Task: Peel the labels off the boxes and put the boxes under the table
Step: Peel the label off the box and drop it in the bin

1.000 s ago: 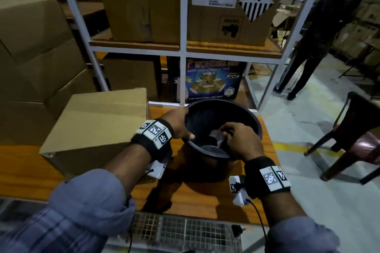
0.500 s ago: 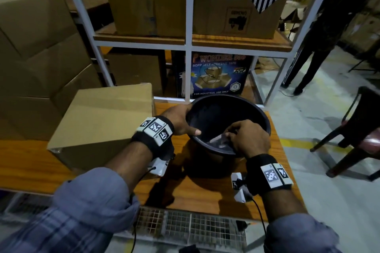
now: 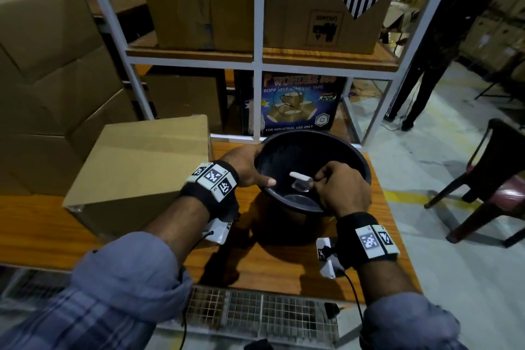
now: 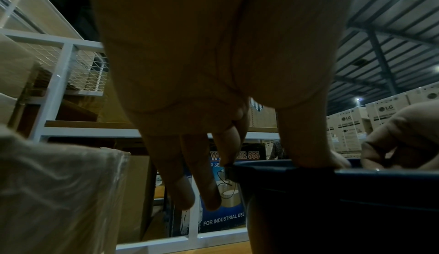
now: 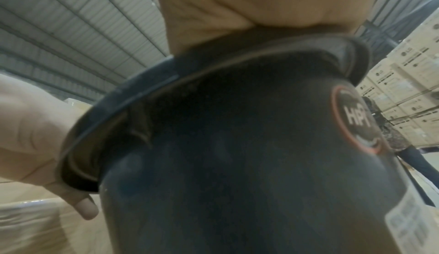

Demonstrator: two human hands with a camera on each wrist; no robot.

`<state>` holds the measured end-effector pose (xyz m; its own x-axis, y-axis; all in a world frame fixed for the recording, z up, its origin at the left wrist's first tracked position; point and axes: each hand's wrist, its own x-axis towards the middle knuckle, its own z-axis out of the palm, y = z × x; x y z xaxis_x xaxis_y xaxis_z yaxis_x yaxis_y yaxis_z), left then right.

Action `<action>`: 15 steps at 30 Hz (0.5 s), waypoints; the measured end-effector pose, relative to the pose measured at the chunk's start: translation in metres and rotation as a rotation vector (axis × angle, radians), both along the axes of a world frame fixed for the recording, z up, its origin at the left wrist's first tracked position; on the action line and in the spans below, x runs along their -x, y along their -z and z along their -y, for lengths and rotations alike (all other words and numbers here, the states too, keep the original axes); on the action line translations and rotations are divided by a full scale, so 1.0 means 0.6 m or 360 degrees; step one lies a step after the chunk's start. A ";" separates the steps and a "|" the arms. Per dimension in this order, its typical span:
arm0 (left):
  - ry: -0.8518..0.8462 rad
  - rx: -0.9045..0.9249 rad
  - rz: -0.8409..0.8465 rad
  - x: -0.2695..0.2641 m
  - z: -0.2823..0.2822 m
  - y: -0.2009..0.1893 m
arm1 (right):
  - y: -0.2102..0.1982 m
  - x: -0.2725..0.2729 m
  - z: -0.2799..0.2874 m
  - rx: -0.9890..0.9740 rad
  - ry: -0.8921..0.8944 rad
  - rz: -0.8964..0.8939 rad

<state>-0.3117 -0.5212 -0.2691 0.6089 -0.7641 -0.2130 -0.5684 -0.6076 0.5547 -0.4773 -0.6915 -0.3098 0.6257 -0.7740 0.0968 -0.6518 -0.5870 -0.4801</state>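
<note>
Nearest, the right hand (image 3: 342,190) is curled over the near rim of a black bucket (image 3: 352,162), its fingers pinching a crumpled pale strip, a peeled label (image 3: 300,181) by the look of it, held inside the bucket's mouth. The left hand (image 3: 246,165) grips the bucket's left rim, thumb hooked inside and the other fingers (image 4: 190,179) running down the outer wall. The bucket looks tipped a little toward the person on the wooden surface (image 3: 272,264); the right wrist view shows a round "HPI" badge (image 5: 356,119) on its side.

Just left of the bucket, touching the left wrist, a plain brown cardboard box (image 3: 142,165) sits on the same surface. Behind stands a white metal rack (image 3: 257,65) holding a blue carton of adhesive tape (image 3: 295,105) low down and larger brown cartons (image 3: 312,3) above. Off to the right are a dark chair (image 3: 488,176) and, farther back, a standing person (image 3: 434,45).
</note>
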 end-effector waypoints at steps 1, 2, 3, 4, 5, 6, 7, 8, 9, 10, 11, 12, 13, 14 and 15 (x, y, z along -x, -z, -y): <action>0.0003 0.0003 -0.0001 0.000 -0.001 0.000 | 0.000 0.000 0.000 -0.0006 0.0009 0.0011; 0.0001 0.0001 -0.0001 0.000 -0.001 -0.001 | 0.001 0.000 0.000 -0.0006 0.0014 0.0017; -0.0008 0.0001 -0.0008 0.000 -0.001 0.000 | 0.001 0.000 0.000 0.0002 0.0013 0.0021; -0.0015 0.0014 -0.0024 0.000 -0.001 0.001 | 0.001 0.001 0.000 0.0010 0.0007 0.0026; -0.0024 0.0037 -0.0049 -0.001 -0.001 0.003 | 0.001 0.001 0.000 0.0016 0.0005 0.0028; -0.0028 0.0059 -0.0070 0.000 -0.002 0.003 | 0.001 0.002 0.000 0.0018 0.0004 0.0030; -0.0033 0.0071 -0.0079 0.001 -0.003 0.004 | 0.000 0.002 -0.001 0.0018 0.0008 0.0027; -0.0036 0.0074 -0.0080 0.002 -0.003 0.004 | -0.001 0.003 -0.002 0.0023 0.0009 0.0026; -0.0042 0.0075 -0.0079 0.002 -0.004 0.004 | -0.002 0.003 -0.003 0.0034 0.0008 0.0023; -0.0046 0.0079 -0.0076 0.003 -0.004 0.004 | -0.003 0.003 -0.004 0.0049 0.0004 0.0021; -0.0049 0.0085 -0.0073 0.004 -0.005 0.004 | -0.003 0.003 -0.005 0.0065 -0.0006 0.0017; -0.0053 0.0089 -0.0072 0.005 -0.006 0.004 | -0.004 0.004 -0.005 0.0077 -0.0019 0.0012; -0.0066 0.0093 -0.0076 0.006 -0.006 0.004 | -0.004 0.005 -0.006 0.0085 -0.0028 0.0003; -0.0083 0.0096 -0.0085 0.007 -0.006 0.005 | -0.005 0.005 -0.006 0.0090 -0.0033 -0.0004; -0.0105 0.0105 -0.0092 0.008 -0.006 0.005 | -0.006 0.005 -0.007 0.0093 -0.0031 -0.0007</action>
